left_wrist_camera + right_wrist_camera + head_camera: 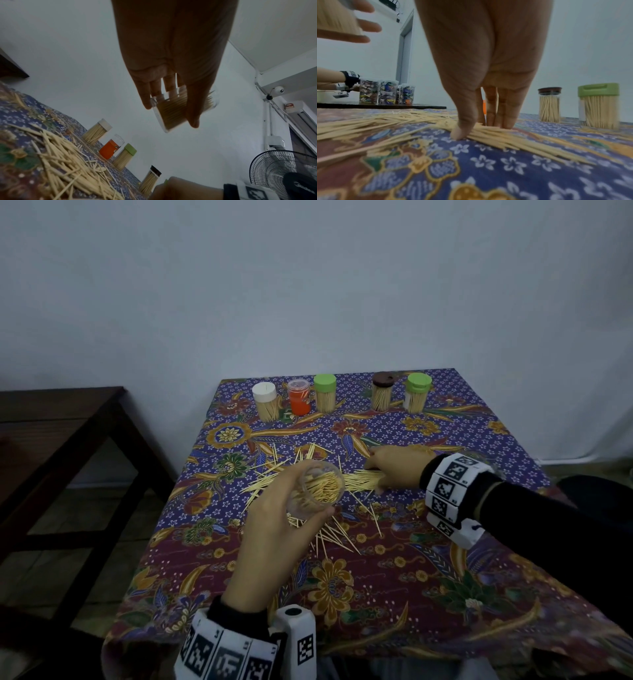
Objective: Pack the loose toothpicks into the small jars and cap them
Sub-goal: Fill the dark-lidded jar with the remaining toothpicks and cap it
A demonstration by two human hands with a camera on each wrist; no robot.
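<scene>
We are holding an open clear jar, tilted and packed with toothpicks, in our left hand, fingers wrapped round it above the counter. Our right hand is pinching a bundle from the loose toothpicks on the cloth. Five capped jars are standing along the far edge.

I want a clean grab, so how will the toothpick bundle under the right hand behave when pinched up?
The toothpick bundle looks thin, stiff and light, so it should lift easily. The sticks lie loose under the right hand, thumb one side and fingers the other, so outer ones will probably slip free. Roughly parallel, they may roll on the tablecloth if nudged sideways.
</scene>
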